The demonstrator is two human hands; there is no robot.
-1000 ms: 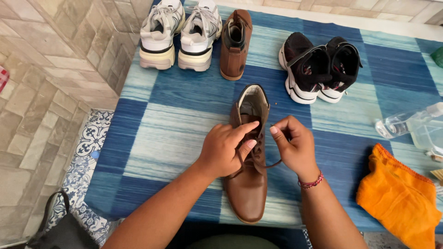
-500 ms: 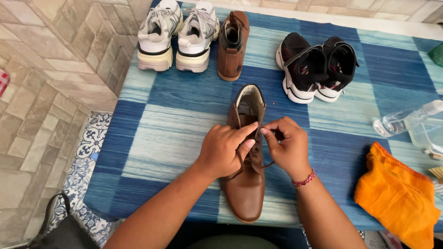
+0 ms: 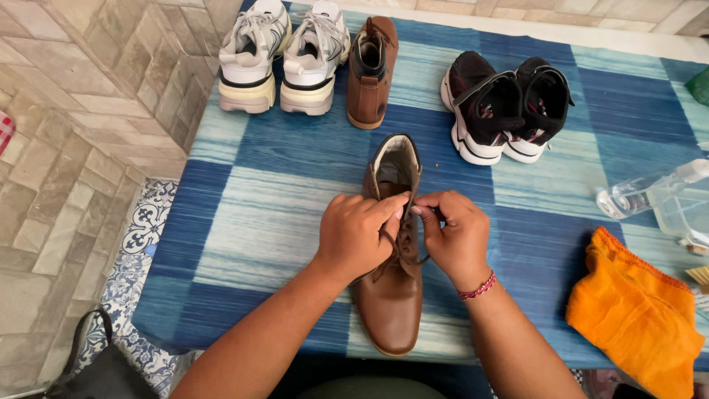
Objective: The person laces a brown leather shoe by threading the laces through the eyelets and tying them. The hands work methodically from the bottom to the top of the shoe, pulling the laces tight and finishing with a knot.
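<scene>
— So where are you with that boot?

— Right at the laces. The brown boot (image 3: pixel 393 295) lies on the blue striped cloth (image 3: pixel 258 199) straight in front of me, toe toward me, open collar pointing away. My left hand (image 3: pixel 360 235) and my right hand (image 3: pixel 452 238) meet over its upper eyelets, thumbs and forefingers pinched together on the lace (image 3: pixel 399 255), one end in each hand. Loose loops of it hang down across the tongue below my knuckles

— Tying or threading?

— I'd say tying the top, or pulling it snug just ahead of the knot. My fingertips hide the crossing itself, so I can't tell if a knot has started

— And what does the next bit need?

— As I judge it, even tension on both ends, with the boot kept flat so it doesn't roll onto its side. Both hands are busy, so nothing else steadies it

— Is its partner nearby?

— A matching brown boot (image 3: pixel 371 70) stands at the far edge of the cloth, just beside a pair of white trainers (image 3: pixel 284 59). A black pair (image 3: pixel 506 103) sits to the right of those, well apart from my hands

— Anything in the way?

— No. An orange rag (image 3: pixel 635 318) and a clear plastic bottle (image 3: pixel 635 196) lie off to my right, and a dark bag (image 3: pixel 92 369) is down on the floor at my left
</scene>
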